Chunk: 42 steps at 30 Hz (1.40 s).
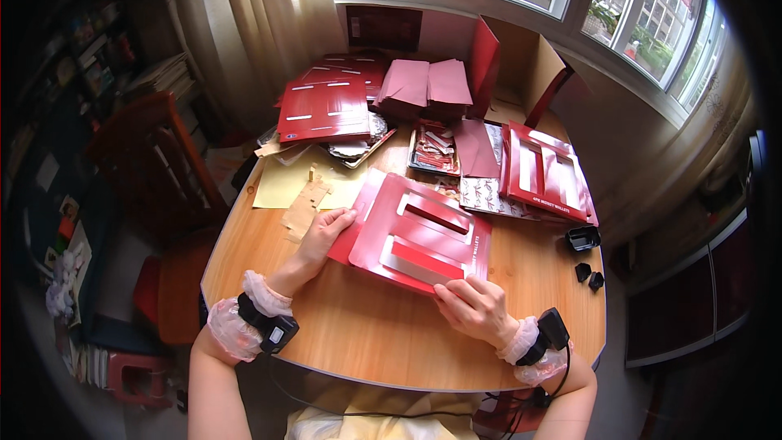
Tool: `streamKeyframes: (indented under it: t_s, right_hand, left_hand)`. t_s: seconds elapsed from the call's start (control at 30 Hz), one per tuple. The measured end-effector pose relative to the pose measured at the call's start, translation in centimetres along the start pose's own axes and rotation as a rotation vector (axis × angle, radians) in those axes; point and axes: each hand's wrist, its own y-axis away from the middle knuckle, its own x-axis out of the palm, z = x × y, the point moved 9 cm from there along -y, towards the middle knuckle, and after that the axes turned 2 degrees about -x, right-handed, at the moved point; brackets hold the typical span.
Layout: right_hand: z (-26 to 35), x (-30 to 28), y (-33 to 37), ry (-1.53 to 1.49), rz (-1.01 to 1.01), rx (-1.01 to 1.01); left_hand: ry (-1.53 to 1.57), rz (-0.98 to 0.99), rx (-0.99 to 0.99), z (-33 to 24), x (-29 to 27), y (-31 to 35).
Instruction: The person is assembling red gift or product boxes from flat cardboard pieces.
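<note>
Between both hands is a glossy red cardboard folder (391, 248) with two rectangular cut-out windows, tilted above the wooden table (342, 318). My left hand (319, 240) pinches its left edge, where a flap folds outward. At the lower right corner, my right hand (474, 306) grips the card with thumb and fingers. One window shows a dark gap and the other a red and pale strip. Torn brown paper pieces (307, 210) lie beside my left hand on a yellow sheet (273, 183).
Flat red cards (326, 110) are piled at the back left, beside two pink paper stacks (428, 83). A tray of small red-and-white items (434, 148) sits mid-table. More windowed red folders (547, 171) are stacked right, near small black pieces (583, 238). Behind stands an open cardboard box (521, 73).
</note>
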Motion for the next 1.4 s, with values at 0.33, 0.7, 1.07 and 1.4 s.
streamKeyframes:
  t_s: [0.33,0.7,1.07,1.4]
  right_hand:
    - [-0.1,-0.8,-0.5,0.01,-0.041,0.068]
    - [-0.7,-0.5,-0.6,0.023,-0.012,0.106]
    - [-0.6,-0.1,-0.3,0.012,0.008,0.113]
    - [-1.1,-0.4,-0.1,0.021,-0.026,0.131]
  left_hand:
    - [-0.236,0.007,0.091,-0.8,0.1,-0.2]
    - [-1.107,0.293,0.975,-8.6,8.1,6.3]
    - [-1.222,0.404,0.974,-7.0,10.3,7.2]
    - [-1.346,0.313,1.228,-7.0,11.3,8.8]
